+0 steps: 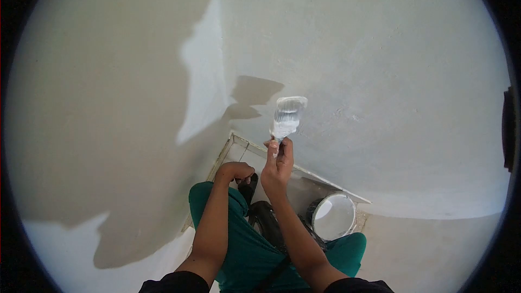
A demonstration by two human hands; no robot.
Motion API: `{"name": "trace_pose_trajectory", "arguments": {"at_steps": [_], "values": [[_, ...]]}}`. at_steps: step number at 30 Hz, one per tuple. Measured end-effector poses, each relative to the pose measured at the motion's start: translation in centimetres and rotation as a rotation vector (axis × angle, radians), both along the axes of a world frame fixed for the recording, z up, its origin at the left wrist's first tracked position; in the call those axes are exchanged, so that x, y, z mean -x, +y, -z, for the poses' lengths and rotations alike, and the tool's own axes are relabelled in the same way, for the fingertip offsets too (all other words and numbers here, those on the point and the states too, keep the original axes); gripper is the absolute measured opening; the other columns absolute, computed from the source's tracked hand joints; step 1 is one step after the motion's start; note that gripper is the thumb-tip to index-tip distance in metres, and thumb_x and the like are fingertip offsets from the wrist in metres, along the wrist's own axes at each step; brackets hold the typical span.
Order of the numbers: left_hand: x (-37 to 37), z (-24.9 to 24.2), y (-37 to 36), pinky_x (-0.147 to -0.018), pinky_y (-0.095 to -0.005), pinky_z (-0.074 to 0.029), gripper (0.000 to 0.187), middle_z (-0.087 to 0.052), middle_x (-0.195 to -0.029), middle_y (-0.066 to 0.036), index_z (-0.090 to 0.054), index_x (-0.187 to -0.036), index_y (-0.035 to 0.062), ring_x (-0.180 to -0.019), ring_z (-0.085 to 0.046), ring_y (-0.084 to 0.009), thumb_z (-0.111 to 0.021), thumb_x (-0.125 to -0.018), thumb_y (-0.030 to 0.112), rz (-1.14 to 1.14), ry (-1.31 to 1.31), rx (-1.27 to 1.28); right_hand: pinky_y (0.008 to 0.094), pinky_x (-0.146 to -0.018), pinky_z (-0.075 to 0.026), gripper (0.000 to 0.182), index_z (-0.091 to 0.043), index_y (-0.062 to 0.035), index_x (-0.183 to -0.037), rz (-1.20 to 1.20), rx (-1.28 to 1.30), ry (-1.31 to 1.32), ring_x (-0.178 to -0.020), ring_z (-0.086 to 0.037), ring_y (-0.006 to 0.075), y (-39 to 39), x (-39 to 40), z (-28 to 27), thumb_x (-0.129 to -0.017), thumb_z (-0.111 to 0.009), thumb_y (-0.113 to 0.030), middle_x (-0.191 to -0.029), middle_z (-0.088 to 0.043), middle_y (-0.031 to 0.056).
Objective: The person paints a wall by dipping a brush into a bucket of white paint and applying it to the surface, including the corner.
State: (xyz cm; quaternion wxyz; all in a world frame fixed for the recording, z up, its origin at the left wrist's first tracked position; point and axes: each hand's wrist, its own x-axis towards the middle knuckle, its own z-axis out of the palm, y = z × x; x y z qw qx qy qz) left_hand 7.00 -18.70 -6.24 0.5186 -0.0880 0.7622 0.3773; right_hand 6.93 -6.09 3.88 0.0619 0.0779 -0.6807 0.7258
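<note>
A paintbrush [287, 115] coated in white paint points upward in my right hand [278, 164], its bristles in front of the wall near the corner. The thumb and fingers are closed round its handle, and flecks of white paint mark the skin. My left hand [237, 172] hangs over my left knee with its fingers curled in, and shows nothing in its grasp. Just below those fingers is a dark object [248, 189], overlapping them in this view. To the right of my right forearm stands a round bucket [353, 222] with white paint in it.
Pale walls meet in a corner above a tiled floor strip [236, 153] with a raised edge [325, 182]. My legs in green trousers [249, 244] are bent close to the wall. A dark object [508, 130] sits at the far right edge.
</note>
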Motion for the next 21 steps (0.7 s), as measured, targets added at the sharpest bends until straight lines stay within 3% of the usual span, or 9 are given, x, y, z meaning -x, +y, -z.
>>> {"name": "trace_pose_trajectory", "arguments": {"at_steps": [4, 14, 18, 21], "values": [[-0.1, -0.5, -0.2, -0.060, -0.0415, -0.041, 0.039, -0.063, -0.072, -0.011, -0.068, -0.081, 0.0074, -0.063, -0.055, -0.0231, -0.041, -0.078, 0.035, 0.024, 0.021, 0.011, 0.0293, -0.086, -0.044, 0.019, -0.050, 0.0033, -0.104, -0.001, 0.163, -0.039, -0.088, -0.057, 0.0137, -1.3, 1.0, -0.7, -0.096, -0.050, -0.014, -0.091, -0.060, 0.0091], [-0.3, -0.6, 0.2, -0.060, -0.0405, -0.042, 0.039, -0.064, -0.073, -0.011, -0.068, -0.081, 0.0072, -0.064, -0.056, -0.0240, -0.040, -0.079, 0.035, 0.029, 0.027, -0.009, 0.0309, -0.083, -0.048, 0.020, -0.054, 0.0054, -0.101, 0.015, 0.191, -0.055, -0.087, -0.061, 0.0153, -1.3, 1.2, -0.9, -0.094, -0.053, -0.014, -0.090, -0.063, 0.0097], [-0.1, -0.2, 0.0, -0.059, -0.0392, -0.041, 0.039, -0.063, -0.071, -0.010, -0.068, -0.081, 0.0077, -0.063, -0.056, -0.0225, -0.041, -0.079, 0.035, 0.024, 0.007, 0.017, 0.0303, -0.081, -0.048, 0.020, -0.054, 0.0054, -0.100, 0.038, 0.193, -0.141, -0.083, -0.061, 0.0156, -1.4, 1.4, 1.6, -0.094, -0.054, -0.014, -0.088, -0.063, 0.0095], [0.1, -0.3, 0.0, -0.058, -0.0385, -0.041, 0.039, -0.061, -0.069, -0.010, -0.068, -0.081, 0.0084, -0.062, -0.055, -0.0214, -0.041, -0.079, 0.036, 0.023, 0.019, 0.019, 0.0297, -0.079, -0.048, 0.018, -0.055, 0.0052, -0.098, 0.038, 0.097, -0.207, -0.081, -0.061, 0.0155, -0.5, 0.6, 7.0, -0.094, -0.053, -0.013, -0.088, -0.063, 0.0098]]}}
